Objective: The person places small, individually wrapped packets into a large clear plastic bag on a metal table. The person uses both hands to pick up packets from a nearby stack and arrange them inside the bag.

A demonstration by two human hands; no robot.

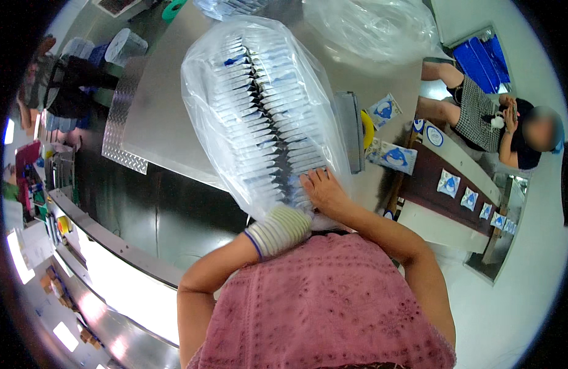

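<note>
A large clear plastic bag point(201, 86) lies lengthwise on the metal worktop point(167, 123), its far end leaning slightly left and its near end close to the wearer's pink garment point(321, 301). Inside it, many slim, pale packets point(235, 117) stand in two long rows, left and right, with a dark gap running between them. The right hand point(326, 192) is bare and lies on the near right part of the bag, its fingers loosely spread and unclenched, resting on the film over the packets. The left hand point(278, 230), in a pale striped glove with a blue edge, is at the bag's near end; its fingers are hidden, so whether they grip the film cannot be told. Just right of the bag stands a grey, flat-sided object point(350, 132), with a yellow ring point(367, 128) beside it and loose blue-and-white packets point(394, 157) farther right. A crumpled heap of clear plastic point(373, 27) sits at the far right of the worktop. Beyond, on the right, more packets lie spaced along a dark conveyor belt point(431, 163), near a seated person point(481, 117).
</note>
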